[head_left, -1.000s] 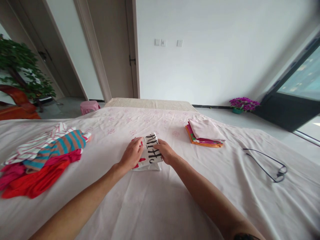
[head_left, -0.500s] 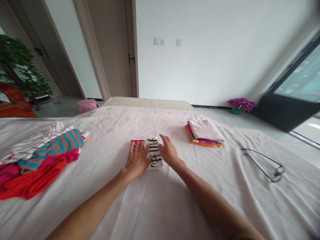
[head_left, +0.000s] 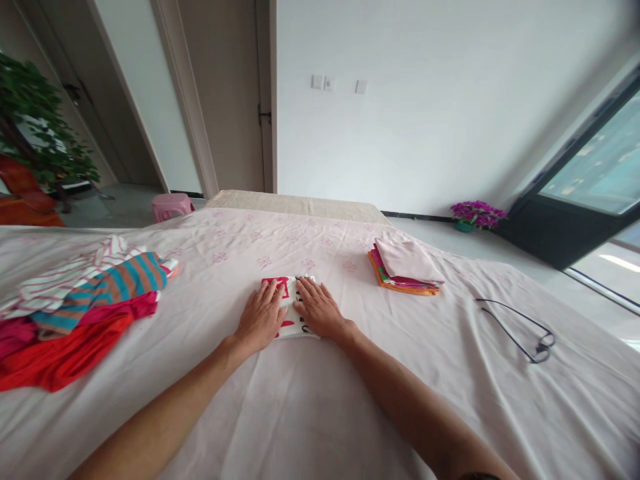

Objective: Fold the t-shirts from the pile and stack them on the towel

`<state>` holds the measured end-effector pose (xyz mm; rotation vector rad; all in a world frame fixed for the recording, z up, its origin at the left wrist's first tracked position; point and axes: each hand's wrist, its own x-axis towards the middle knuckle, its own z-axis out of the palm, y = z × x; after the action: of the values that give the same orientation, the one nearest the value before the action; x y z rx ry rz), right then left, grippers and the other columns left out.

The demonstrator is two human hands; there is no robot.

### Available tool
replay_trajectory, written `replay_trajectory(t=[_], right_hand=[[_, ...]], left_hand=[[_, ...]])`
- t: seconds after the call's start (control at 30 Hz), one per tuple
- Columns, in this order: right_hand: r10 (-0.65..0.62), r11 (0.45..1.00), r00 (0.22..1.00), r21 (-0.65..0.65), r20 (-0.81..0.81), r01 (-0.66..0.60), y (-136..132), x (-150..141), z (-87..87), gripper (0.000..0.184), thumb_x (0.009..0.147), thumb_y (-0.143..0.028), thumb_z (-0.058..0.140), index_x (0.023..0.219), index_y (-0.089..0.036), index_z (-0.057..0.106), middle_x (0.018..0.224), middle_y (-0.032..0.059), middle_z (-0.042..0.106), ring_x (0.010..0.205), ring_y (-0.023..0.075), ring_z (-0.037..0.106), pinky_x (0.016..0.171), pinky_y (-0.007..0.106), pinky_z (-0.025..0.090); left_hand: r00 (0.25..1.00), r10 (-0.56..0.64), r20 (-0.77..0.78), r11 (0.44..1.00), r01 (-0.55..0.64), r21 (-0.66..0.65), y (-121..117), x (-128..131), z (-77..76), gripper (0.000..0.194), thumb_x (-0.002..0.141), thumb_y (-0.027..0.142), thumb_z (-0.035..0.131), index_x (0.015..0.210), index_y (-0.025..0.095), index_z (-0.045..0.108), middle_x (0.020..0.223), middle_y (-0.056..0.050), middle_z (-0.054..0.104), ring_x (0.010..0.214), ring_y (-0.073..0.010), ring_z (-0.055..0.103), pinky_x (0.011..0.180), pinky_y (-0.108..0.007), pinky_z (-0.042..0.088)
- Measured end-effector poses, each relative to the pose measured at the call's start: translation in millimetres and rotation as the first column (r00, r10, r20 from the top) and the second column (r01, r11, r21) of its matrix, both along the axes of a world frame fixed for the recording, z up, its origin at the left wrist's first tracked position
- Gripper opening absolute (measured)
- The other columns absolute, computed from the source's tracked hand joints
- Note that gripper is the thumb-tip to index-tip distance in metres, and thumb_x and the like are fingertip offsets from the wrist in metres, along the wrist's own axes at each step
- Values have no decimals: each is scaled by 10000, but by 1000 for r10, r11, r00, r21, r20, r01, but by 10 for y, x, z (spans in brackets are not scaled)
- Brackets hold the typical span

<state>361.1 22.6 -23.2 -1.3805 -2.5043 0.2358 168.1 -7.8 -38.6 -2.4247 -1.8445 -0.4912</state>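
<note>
A small folded white garment (head_left: 290,328) with red and black print lies on the pale pink bedsheet (head_left: 280,407) in front of me. My left hand (head_left: 260,315) rests flat on its left part, fingers stretched out. On its right part lies my right hand (head_left: 320,308), also flat with fingers extended, hiding most of the black lettering. Neither hand grips the cloth. To the right, apart from my hands, sits a stack of folded clothes (head_left: 407,261), pale pink on top with magenta, green and orange layers beneath.
At left lies a loose heap of clothes: a striped blue-and-brown garment (head_left: 113,287), a white striped one (head_left: 65,283) and a red one (head_left: 70,353). Eyeglasses (head_left: 543,343) lie at right. Beyond the bed stand a pink stool (head_left: 171,207) and purple flowers (head_left: 477,215).
My right hand has come down flat onto the garment's lettered part. My left hand has shifted slightly left, and more red print shows between the hands.
</note>
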Motion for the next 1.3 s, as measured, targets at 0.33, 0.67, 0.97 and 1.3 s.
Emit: replay_trajectory(t=[0.33,0.67,0.97,1.3], right_hand=[[-14,1000,996,3,-90,14,-54,707,159,421,988,-377,486,1362,-206,574,1414,116,560,1308,249,496,1091,402,370],[346,938,937,47,-34,-345,-322,591,489,307,826,-352,762,1106,-240,699,1044,54,685,992,217,578,890,333,409],[388,896,894,134,225,-423,-339,511,466,167,884,-179,599,1038,-197,660,952,60,645,919,206,531,806,327,353],[388,872,880,200,274,-446,-387,615,280,162,982,-215,494,1012,-200,652,948,63,638,850,190,535,770,323,380]], left_hand=[[969,-247,-5,938,241,248,-317,-123,216,389,932,365,548,1281,202,598,1398,-125,549,1342,-296,432,1118,-477,338],[943,-330,-42,936,332,113,-497,206,356,216,844,140,612,1050,200,639,971,-50,636,952,-230,553,842,-371,433],[944,-324,-66,924,331,189,-447,174,251,105,911,142,521,932,184,615,882,-47,619,872,-201,565,802,-342,439],[883,-469,33,882,465,81,-485,24,270,143,875,141,582,994,201,634,975,-48,640,953,-210,575,862,-354,472]])
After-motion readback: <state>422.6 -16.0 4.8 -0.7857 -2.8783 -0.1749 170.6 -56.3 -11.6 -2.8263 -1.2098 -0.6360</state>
